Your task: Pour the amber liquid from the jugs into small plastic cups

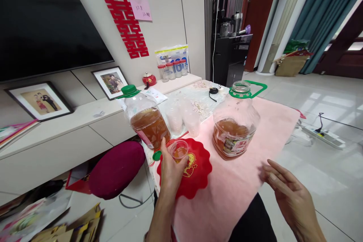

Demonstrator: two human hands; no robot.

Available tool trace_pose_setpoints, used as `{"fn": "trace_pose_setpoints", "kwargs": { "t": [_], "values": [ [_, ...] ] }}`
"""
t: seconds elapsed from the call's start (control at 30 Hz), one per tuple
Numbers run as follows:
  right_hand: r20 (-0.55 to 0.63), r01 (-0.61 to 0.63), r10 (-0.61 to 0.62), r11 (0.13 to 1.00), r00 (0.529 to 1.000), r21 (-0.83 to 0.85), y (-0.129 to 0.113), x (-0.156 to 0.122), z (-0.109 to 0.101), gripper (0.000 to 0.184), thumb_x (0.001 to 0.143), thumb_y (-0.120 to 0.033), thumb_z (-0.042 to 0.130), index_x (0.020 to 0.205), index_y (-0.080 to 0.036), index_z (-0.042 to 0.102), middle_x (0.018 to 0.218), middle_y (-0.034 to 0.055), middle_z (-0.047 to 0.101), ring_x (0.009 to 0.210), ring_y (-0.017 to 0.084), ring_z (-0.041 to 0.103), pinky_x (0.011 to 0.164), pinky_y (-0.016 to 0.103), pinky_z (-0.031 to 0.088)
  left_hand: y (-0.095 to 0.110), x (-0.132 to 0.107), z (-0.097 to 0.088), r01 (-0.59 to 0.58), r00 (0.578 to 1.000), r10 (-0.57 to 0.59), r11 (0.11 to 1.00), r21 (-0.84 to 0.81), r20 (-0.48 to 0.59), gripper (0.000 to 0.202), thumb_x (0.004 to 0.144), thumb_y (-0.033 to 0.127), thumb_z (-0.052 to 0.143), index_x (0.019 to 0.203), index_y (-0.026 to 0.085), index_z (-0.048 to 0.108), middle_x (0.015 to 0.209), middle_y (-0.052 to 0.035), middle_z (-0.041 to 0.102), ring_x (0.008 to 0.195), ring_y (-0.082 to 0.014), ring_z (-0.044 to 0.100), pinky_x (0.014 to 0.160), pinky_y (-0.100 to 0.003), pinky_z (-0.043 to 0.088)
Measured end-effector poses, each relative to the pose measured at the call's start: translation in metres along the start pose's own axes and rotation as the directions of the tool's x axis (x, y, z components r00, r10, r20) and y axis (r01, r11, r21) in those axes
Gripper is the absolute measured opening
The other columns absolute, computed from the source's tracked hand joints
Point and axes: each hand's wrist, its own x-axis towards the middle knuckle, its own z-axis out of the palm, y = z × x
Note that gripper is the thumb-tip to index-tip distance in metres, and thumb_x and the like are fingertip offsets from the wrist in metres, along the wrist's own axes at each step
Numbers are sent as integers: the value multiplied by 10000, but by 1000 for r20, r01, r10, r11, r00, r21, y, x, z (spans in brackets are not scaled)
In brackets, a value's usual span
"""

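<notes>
Cup [179, 150] of thin clear plastic, partly filled with amber liquid, sits in the grip of the left hand [170, 170], whose thumb and fingers close around its wall just above a red scalloped plate [200, 176] on a pink cloth [227, 196]; whether the cup's base touches the plate cannot be told. The right hand [286, 193] is wide, fingers loosely spread and holding nothing, at the cloth's right edge. A capped jug [147, 121] of the same amber liquid stands just beside the cup, near the cloth's left border, with a loose green cap [157, 155] at its foot. An open jug [235, 128], lidless and about a third full, stands to the right of the plate, and a stack of clear cups [185, 117] stands between the two jugs, further back. The soft cup looks the likeliest trouble: too hard a squeeze could buckle its wall and send liquid over the rim onto the plate and cloth. A knock of the left wrist against the capped jug could tip it off the near edge. A tug on the cloth by the right hand could rock the open jug, and a spill there might run down to the floor [312, 181], where a power strip [323, 135] lies
</notes>
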Motion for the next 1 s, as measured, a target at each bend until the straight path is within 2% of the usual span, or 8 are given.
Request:
{"fn": "trace_pose_setpoints", "kwargs": {
  "t": [0.1, 0.23, 0.37, 0.5, 0.6, 0.8, 0.9, 1.0],
  "values": [
    [21, 0, 1, 999, 1000, -33, -1, -4, 0, 496, 650, -418, 966, 1099, -260, 827, 993, 42, 829, 883, 173, 743, 786, 209, 624, 6, -2, 0, 39, 999, -38, 998, -55, 24, 1127, 756, 234, 743, 1651, 196, 60, 1457, -174, 591, 1413, -254, 570, 1212, -465, 454],
    [55, 37, -32, 996, 998, -87, -6, -14, 9, 420, 658, -500, 942, 978, -247, 840, 878, 61, 809, 800, 199, 725, 729, 263, 616, 16, -8, 0, 35, 999, -34, 993, -110, 10, 1114, 734, 266, 754, 1636, 192, 105, 1379, -157, 623, 1383, -265, 585, 1216, -478, 447],
    [207, 124, -89, 979, 974, -163, -15, -29, 27, 346, 744, -564, 862, 800, -226, 812, 735, 61, 729, 714, 223, 673, 669, 337, 583, 27, -20, -1, 9, 1000, -4, 985, -170, 28, 1136, 701, 335, 782, 1623, 206, 132, 1383, -155, 615, 1406, -279, 570, 1183, -473, 488],
    [374, 169, -78, 962, 924, -216, -25, -43, 46, 370, 836, -567, 782, 720, -217, 756, 680, 46, 669, 687, 216, 626, 652, 342, 533, 40, -37, -3, 6, 994, 19, 976, -216, 111, 1178, 692, 378, 826, 1626, 245, 121, 1380, -141, 645, 1374, -283, 606, 1156, -480, 523],
    [470, 140, -23, 967, 882, -214, -34, -55, 58, 369, 880, -551, 751, 740, -210, 732, 682, 37, 672, 674, 198, 615, 653, 327, 499, 45, -51, -4, 17, 977, 32, 974, -225, 213, 1141, 723, 375, 835, 1621, 275, 137, 1391, -127, 652, 1363, -278, 622, 1165, -486, 522],
    [562, 19, 60, 991, 825, -133, -47, -67, 76, 351, 887, -525, 769, 763, -206, 692, 657, 5, 662, 622, 157, 598, 631, 299, 477, 42, -79, 3, 6, 922, 59, 986, -167, 384, 1080, 715, 357, 864, 1583, 293, 224, 1394, -116, 653, 1335, -261, 644, 1143, -446, 552],
    [578, -21, 95, 991, 811, -134, -50, -66, 75, 370, 888, -538, 769, 758, -207, 668, 649, -9, 646, 611, 144, 584, 631, 291, 462, 36, -95, 14, 6, 895, 98, 973, -230, 436, 1052, 730, 395, 853, 1587, 290, 251, 1353, -119, 673, 1305, -273, 660, 1081, -435, 589],
    [579, -55, 153, 981, 801, -184, -52, -65, 67, 392, 891, -549, 766, 754, -203, 644, 634, -22, 634, 596, 127, 565, 629, 278, 422, 34, -109, 23, 86, 861, 73, 954, -286, 504, 1052, 749, 383, 842, 1614, 298, 250, 1342, -131, 674, 1287, -293, 666, 1051, -446, 603]
  ]
}}
